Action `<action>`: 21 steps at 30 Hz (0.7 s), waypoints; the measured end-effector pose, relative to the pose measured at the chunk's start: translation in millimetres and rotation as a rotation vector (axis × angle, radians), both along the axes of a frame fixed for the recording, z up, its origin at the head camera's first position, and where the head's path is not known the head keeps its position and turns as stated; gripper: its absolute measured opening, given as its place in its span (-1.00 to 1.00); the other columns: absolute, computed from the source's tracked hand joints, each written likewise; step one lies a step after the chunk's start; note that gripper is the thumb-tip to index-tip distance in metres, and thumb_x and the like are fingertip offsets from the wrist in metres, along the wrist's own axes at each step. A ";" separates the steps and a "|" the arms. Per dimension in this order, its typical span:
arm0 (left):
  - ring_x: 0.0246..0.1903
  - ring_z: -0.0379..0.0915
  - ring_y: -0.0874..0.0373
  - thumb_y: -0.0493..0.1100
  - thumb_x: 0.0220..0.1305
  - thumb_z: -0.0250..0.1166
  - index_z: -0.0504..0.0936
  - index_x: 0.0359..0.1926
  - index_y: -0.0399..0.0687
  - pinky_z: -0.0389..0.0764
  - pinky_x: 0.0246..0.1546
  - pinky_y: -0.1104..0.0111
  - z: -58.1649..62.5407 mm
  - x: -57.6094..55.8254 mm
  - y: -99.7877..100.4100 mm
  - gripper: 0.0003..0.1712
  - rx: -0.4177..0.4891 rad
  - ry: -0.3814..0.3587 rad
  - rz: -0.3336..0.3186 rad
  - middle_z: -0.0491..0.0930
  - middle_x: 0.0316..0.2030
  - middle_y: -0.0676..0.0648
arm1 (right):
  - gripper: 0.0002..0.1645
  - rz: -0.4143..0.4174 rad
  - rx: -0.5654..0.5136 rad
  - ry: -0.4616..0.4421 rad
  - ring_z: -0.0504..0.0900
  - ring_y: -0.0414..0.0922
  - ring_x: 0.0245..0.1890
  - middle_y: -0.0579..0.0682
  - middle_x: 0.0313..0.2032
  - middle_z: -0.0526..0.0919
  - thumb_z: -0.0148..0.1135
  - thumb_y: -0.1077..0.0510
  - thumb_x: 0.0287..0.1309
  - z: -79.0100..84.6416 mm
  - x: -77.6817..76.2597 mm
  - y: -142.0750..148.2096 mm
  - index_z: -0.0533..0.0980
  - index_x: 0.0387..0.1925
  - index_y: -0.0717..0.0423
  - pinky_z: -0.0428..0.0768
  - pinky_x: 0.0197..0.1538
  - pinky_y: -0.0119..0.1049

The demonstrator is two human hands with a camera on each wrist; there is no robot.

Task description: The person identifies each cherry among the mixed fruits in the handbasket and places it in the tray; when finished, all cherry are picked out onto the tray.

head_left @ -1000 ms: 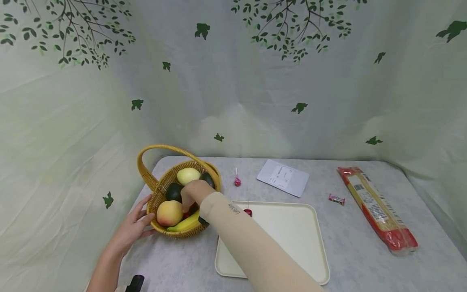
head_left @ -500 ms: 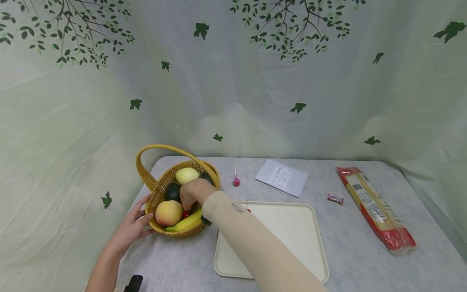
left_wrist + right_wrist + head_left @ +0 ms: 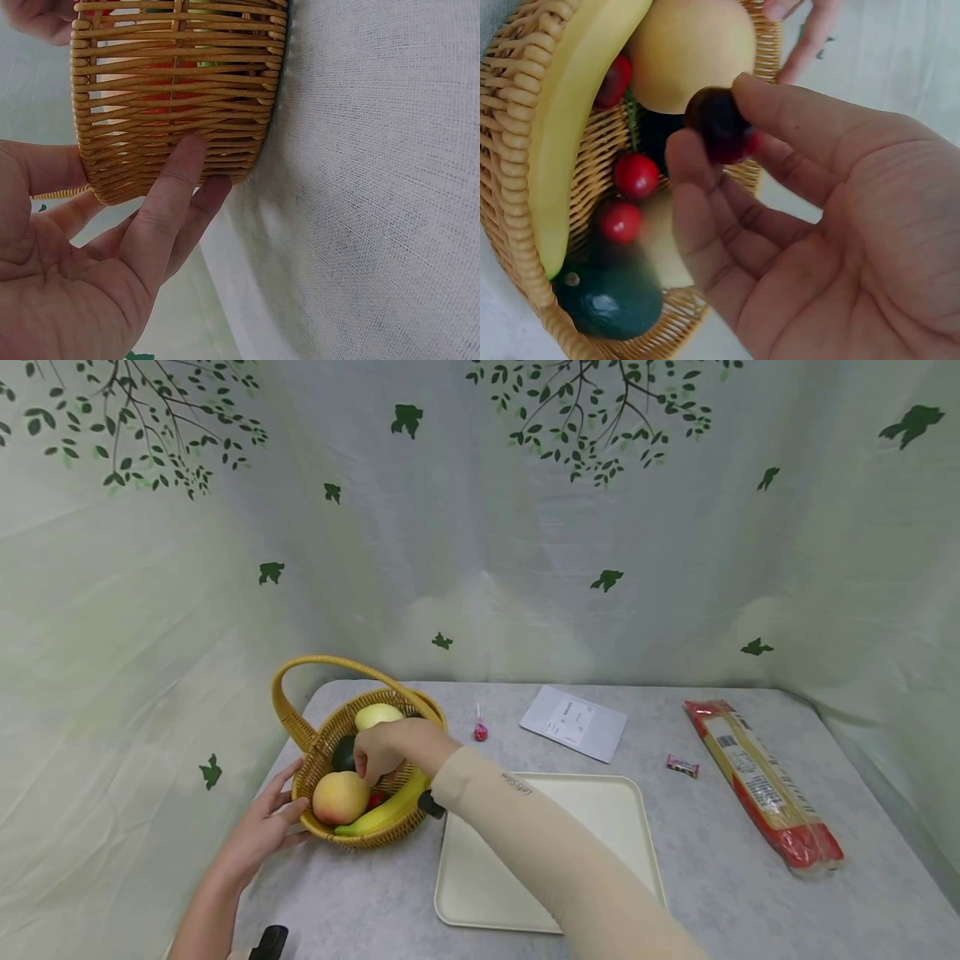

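Observation:
My right hand (image 3: 390, 750) is over the wicker basket (image 3: 375, 840), pinching a dark red cherry (image 3: 718, 127) between thumb and fingertips. Several red cherries (image 3: 636, 176) lie lower in the basket. Around them are a peach (image 3: 340, 797), a banana (image 3: 390, 814), a dark green avocado-like fruit (image 3: 611, 300) and a pale yellow oval fruit (image 3: 377, 717). Outside the basket at its left, my left hand (image 3: 258, 831) rests extended fingers (image 3: 161, 210) against the woven wall. The right forearm covers part of the tray.
A cream tray (image 3: 480, 897) lies right of the basket, under the right sleeve (image 3: 540, 827). Behind it are a lollipop (image 3: 481, 729) and a grey-white packet (image 3: 573, 724). A small wrapped candy (image 3: 682, 766) and a long noodle package (image 3: 761, 781) lie at the right.
My right hand has risen slightly out of the fruit and shifted left, with the wrist lifted. The left hand stays against the basket. The tray cherry seen earlier is now hidden by the sleeve.

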State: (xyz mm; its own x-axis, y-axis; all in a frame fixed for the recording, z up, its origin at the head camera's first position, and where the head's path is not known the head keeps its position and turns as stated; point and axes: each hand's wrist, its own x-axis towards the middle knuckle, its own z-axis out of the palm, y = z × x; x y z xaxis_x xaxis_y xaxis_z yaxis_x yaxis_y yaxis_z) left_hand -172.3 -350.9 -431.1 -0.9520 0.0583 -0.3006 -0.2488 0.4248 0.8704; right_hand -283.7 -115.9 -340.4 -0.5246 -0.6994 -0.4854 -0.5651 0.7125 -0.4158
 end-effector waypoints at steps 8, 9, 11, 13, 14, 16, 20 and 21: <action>0.30 0.57 -0.20 -0.13 0.75 -0.02 -0.34 0.77 0.17 0.80 0.12 0.05 -1.5 0.5 -1.8 -0.13 0.007 0.005 -0.008 0.03 0.56 -0.58 | -0.72 0.146 -0.147 0.051 0.59 -0.29 -0.09 -0.25 0.02 0.70 0.32 0.05 0.52 9.7 12.5 12.4 0.71 0.17 -0.08 0.57 -0.02 -0.51; 0.29 0.57 -0.20 -0.13 0.75 -0.02 -0.34 0.77 0.17 0.80 0.12 0.05 -1.7 0.5 -1.8 -0.13 0.009 0.003 -0.010 0.02 0.56 -0.58 | -0.70 0.162 -0.174 0.043 0.59 -0.29 -0.12 -0.24 0.00 0.70 0.29 0.07 0.54 10.3 15.2 15.0 0.70 0.19 -0.06 0.58 -0.04 -0.52; 0.30 0.57 -0.22 -0.11 0.75 -0.02 -0.34 0.77 0.17 0.80 0.13 0.04 -1.8 0.2 -1.7 -0.13 0.006 0.001 -0.013 0.01 0.57 -0.58 | -0.69 0.189 -0.222 0.036 0.59 -0.28 -0.22 -0.22 -0.11 0.69 0.25 0.08 0.57 11.0 21.4 20.4 0.67 0.23 -0.04 0.58 -0.10 -0.54; 0.31 0.56 -0.26 -0.10 0.75 -0.02 -0.35 0.77 0.18 0.80 0.13 0.04 -1.7 0.0 -1.6 -0.13 -0.001 -0.002 -0.014 0.00 0.57 -0.58 | -0.71 0.218 -0.265 0.049 0.57 -0.29 -0.29 -0.19 -0.21 0.66 0.24 0.07 0.58 10.8 28.0 25.9 0.64 0.21 -0.03 0.56 -0.16 -0.55; 0.32 0.55 -0.28 -0.10 0.75 -0.03 -0.35 0.77 0.18 0.80 0.13 0.03 -1.8 -0.2 -1.6 -0.13 -0.007 -0.002 -0.013 0.00 0.57 -0.58 | -0.73 0.231 -0.283 0.063 0.57 -0.30 -0.31 -0.19 -0.25 0.65 0.24 0.06 0.58 11.0 31.2 28.4 0.63 0.19 -0.04 0.55 -0.19 -0.56; 0.33 0.54 -0.31 -0.10 0.75 -0.03 -0.35 0.77 0.17 0.80 0.12 0.03 -1.6 -0.2 -1.5 -0.14 -0.018 0.001 -0.009 0.01 0.57 -0.58 | -0.76 0.249 -0.316 0.090 0.55 -0.32 -0.34 -0.17 -0.30 0.62 0.24 0.03 0.58 11.1 36.3 33.6 0.59 0.15 -0.04 0.52 -0.21 -0.57; 0.35 0.51 -0.35 -0.10 0.75 -0.03 -0.34 0.77 0.18 0.79 0.13 0.03 -1.5 -0.9 -1.9 -0.14 -0.028 0.002 -0.007 0.00 0.57 -0.59 | -0.75 0.255 -0.381 0.123 0.50 -0.34 -0.34 -0.18 -0.30 0.62 0.27 -0.01 0.56 11.2 42.1 48.1 0.56 0.10 -0.02 0.46 -0.23 -0.60; 0.36 0.50 -0.35 -0.10 0.75 -0.03 -0.34 0.77 0.18 0.79 0.13 0.03 -1.4 -1.0 -2.0 -0.14 -0.030 0.002 -0.009 -0.01 0.58 -0.59 | -0.74 0.250 -0.397 0.126 0.48 -0.33 -0.36 -0.17 -0.31 0.61 0.28 -0.02 0.55 11.0 43.1 52.8 0.56 0.10 -0.01 0.45 -0.24 -0.60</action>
